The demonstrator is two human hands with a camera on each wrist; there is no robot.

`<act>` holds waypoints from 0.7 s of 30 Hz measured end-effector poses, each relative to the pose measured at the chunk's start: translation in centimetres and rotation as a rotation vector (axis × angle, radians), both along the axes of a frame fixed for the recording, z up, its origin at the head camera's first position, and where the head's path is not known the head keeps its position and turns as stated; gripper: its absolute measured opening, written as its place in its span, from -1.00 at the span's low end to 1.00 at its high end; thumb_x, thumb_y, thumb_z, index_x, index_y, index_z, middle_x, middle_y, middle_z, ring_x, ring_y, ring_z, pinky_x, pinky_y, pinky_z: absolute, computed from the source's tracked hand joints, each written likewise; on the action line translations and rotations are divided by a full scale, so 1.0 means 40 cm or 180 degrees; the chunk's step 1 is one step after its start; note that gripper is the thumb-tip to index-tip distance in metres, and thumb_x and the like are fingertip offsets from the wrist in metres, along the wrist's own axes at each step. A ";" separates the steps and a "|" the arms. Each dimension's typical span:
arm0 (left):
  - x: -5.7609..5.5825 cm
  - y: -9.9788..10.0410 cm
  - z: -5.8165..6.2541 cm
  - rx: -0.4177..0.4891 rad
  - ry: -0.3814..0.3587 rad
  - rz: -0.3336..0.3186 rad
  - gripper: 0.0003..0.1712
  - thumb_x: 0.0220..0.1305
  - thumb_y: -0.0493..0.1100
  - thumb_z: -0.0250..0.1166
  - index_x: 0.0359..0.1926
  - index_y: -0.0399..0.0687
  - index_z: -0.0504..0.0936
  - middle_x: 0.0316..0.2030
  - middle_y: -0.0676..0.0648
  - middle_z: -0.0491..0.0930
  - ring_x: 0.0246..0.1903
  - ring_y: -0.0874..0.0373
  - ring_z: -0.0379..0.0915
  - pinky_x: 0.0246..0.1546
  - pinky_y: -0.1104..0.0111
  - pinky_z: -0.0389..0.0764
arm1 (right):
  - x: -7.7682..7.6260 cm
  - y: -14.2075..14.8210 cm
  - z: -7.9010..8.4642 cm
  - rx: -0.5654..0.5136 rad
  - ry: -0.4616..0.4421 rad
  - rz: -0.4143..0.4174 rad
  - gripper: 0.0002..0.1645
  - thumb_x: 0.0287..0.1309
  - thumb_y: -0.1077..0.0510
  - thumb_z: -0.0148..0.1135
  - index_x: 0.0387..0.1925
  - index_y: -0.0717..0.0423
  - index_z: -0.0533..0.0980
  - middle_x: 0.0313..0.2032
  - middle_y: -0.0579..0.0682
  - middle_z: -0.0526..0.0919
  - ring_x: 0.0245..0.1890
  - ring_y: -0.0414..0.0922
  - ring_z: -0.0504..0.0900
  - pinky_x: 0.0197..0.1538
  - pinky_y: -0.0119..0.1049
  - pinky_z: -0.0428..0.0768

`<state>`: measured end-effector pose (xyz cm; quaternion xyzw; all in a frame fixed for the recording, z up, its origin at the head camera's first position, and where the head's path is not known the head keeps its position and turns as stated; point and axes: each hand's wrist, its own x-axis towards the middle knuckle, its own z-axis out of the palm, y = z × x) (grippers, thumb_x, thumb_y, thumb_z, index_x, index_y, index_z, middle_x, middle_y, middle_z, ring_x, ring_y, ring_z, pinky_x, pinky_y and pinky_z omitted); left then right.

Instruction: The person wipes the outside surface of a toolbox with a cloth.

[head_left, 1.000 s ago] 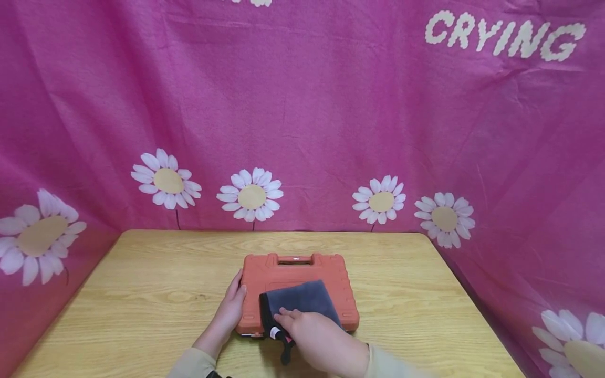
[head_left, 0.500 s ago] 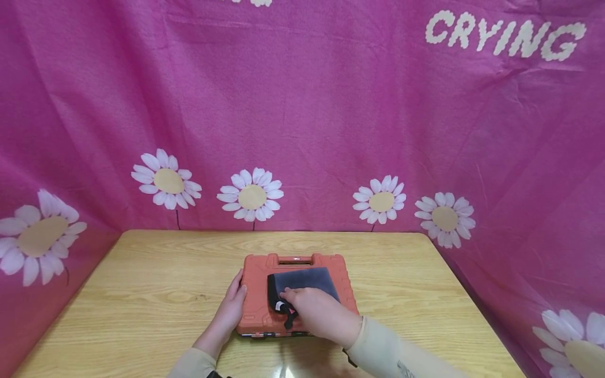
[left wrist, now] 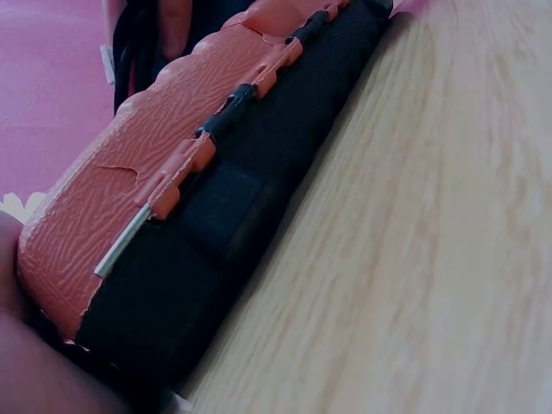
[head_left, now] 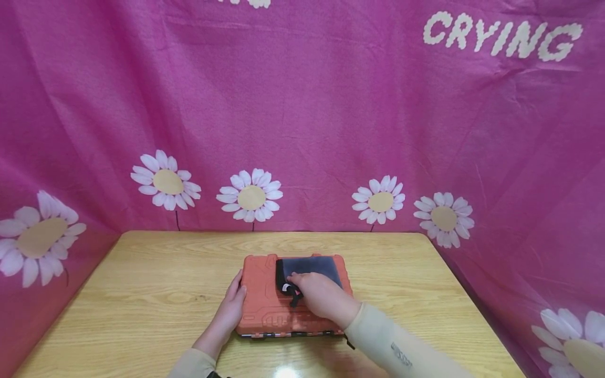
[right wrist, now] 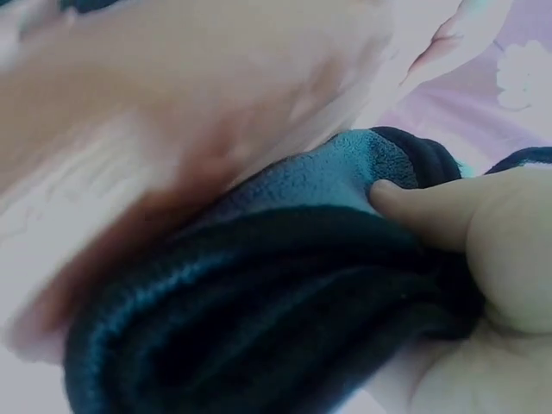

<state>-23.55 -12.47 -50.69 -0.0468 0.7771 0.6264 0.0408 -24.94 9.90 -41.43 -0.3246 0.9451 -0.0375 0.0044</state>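
An orange-red plastic carrying case (head_left: 260, 310) with a black lower half (left wrist: 250, 207) lies flat on the table, its handle side away from me. My left hand (head_left: 230, 304) rests against its left side, fingers straight along the edge and thumb at the top rim. My right hand (head_left: 321, 294) grips a folded dark grey-blue cloth (head_left: 316, 265) on the lid, thumb on top. The cloth has a black edge, a small white tag (head_left: 285, 287) and a dangling black loop. In the right wrist view, its thick fleecy folds (right wrist: 259, 302) lie beneath the thumb (right wrist: 414, 203).
The wooden table (head_left: 165, 283) extends around the case on all sides. Behind and beside it hangs a magenta curtain (head_left: 302, 105) printed with daisies and white letters. Segmented hinges (left wrist: 216, 121) run along the case's near edge.
My right hand has moved the cloth from the lid's near part away from me and slightly right, so it covers much of the handle. My left hand and the case have stayed put.
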 end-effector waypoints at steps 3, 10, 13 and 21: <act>0.000 -0.001 0.000 0.0008 -0.0005 0.0000 -0.32 0.69 -0.05 -0.25 0.66 -0.12 -0.17 0.62 -0.37 -0.20 0.58 -0.42 -0.34 0.53 -0.31 -0.20 | -0.017 0.005 -0.001 -0.0041 -0.0041 -0.0062 -0.52 0.34 0.36 0.26 0.27 0.17 0.58 0.14 0.09 0.73 0.15 -0.03 0.71 0.23 -0.16 0.66; 0.000 -0.002 -0.001 0.0049 0.0008 -0.0029 -0.32 0.69 -0.06 -0.25 0.66 -0.13 -0.18 0.62 -0.37 -0.20 0.58 -0.41 -0.35 0.53 -0.31 -0.21 | -0.050 0.013 0.001 -0.0033 -0.0085 -0.0170 -0.53 0.37 0.34 0.23 0.29 0.16 0.57 0.12 0.10 0.74 0.15 -0.02 0.70 0.26 -0.14 0.64; 0.000 -0.001 -0.002 0.0080 0.0012 -0.0035 -0.31 0.69 -0.06 -0.25 0.66 -0.12 -0.18 0.62 -0.36 -0.20 0.59 -0.41 -0.36 0.53 -0.31 -0.22 | -0.060 0.015 0.001 -0.0039 -0.0047 -0.0176 -0.54 0.40 0.34 0.20 0.29 0.18 0.56 0.14 0.12 0.72 0.16 0.00 0.70 0.27 -0.13 0.63; 0.000 -0.002 -0.003 0.0018 0.0026 -0.0035 -0.31 0.69 -0.06 -0.24 0.66 -0.12 -0.18 0.62 -0.37 -0.20 0.58 -0.41 -0.34 0.52 -0.32 -0.19 | -0.069 0.017 -0.006 -0.0087 0.0144 -0.0122 -0.60 0.42 0.34 0.16 0.23 0.24 0.58 0.10 0.20 0.74 0.11 0.04 0.73 0.23 -0.10 0.66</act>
